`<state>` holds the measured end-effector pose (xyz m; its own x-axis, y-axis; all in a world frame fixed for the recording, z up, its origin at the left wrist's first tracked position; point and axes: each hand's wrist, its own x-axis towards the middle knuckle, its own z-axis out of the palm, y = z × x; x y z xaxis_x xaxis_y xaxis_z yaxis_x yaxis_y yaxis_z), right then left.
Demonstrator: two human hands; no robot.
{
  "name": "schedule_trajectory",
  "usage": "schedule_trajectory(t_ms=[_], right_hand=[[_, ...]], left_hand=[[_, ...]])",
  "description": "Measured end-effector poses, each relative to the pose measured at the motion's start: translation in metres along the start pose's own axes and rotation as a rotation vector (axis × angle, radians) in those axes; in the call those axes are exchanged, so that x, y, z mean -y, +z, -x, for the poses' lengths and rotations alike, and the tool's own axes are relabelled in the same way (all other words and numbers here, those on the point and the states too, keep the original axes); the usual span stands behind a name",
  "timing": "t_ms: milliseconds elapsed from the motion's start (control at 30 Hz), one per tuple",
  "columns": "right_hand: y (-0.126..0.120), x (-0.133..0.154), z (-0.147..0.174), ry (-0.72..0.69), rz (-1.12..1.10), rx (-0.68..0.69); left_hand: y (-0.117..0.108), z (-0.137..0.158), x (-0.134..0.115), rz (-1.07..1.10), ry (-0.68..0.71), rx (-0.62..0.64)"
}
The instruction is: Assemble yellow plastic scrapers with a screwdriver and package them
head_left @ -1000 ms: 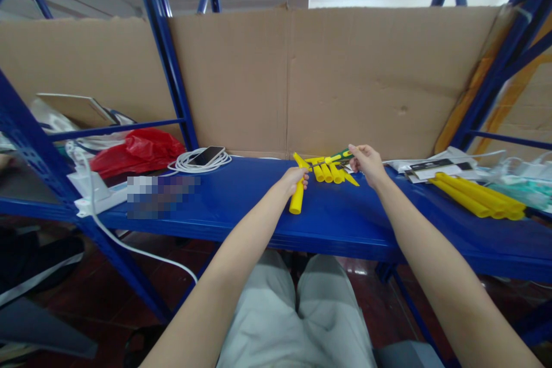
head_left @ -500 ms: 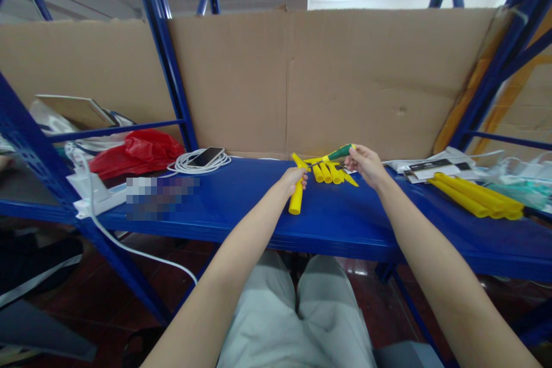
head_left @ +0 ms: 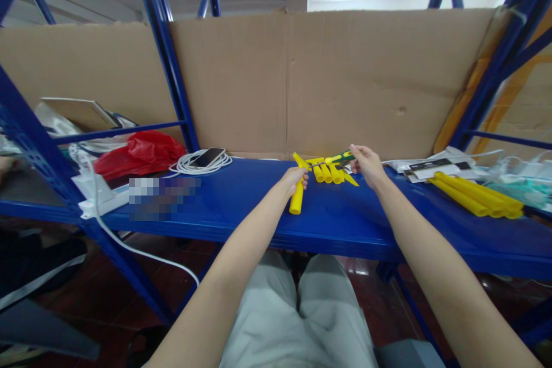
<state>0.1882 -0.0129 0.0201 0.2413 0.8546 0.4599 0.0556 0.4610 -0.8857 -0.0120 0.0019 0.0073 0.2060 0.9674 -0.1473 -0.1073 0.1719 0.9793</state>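
My left hand (head_left: 297, 177) is wrapped round a yellow plastic tube with a flared, angled top (head_left: 296, 202), held tilted over the blue shelf. My right hand (head_left: 364, 162) grips the end of a screwdriver (head_left: 340, 157) with a green and yellow handle. The screwdriver lies nearly level, its shaft pointing left to the side of the tube by my left fingers. Whether its tip sits in a screw there is too small to tell. Behind and below the screwdriver, several yellow tubes (head_left: 328, 175) lie side by side, partly hidden by it.
On the blue shelf (head_left: 241, 207), more yellow tubes (head_left: 478, 195) lie at the right beside white packets (head_left: 444, 165). To the left are a phone (head_left: 210, 156) on a coiled white cable (head_left: 194, 169), a red bag (head_left: 142, 152) and a white power strip (head_left: 103, 204). Cardboard (head_left: 345, 80) closes the back.
The screwdriver handle has turned, showing more yellow, and its rear end sits slightly lower. My right fingers have shifted on it. My left hand and the tube stay in place.
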Motion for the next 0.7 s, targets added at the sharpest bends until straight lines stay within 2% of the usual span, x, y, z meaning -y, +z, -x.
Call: schedule_trajectory(t_ms=[333, 400, 533, 700], right_hand=[[-0.003, 0.006, 0.002, 0.006, -0.148, 0.231], [-0.003, 0.004, 0.001, -0.015, -0.112, 0.201], [-0.001, -0.003, -0.001, -0.039, -0.022, 0.050], [0.002, -0.006, -0.002, 0.031, -0.006, -0.028]], left_hand=[[0.002, 0.006, -0.004, -0.031, -0.007, -0.050], [0.002, 0.006, -0.004, -0.024, -0.005, -0.046], [0.001, 0.005, -0.003, -0.016, -0.002, -0.049], [0.001, 0.005, -0.003, -0.025, -0.002, -0.042]])
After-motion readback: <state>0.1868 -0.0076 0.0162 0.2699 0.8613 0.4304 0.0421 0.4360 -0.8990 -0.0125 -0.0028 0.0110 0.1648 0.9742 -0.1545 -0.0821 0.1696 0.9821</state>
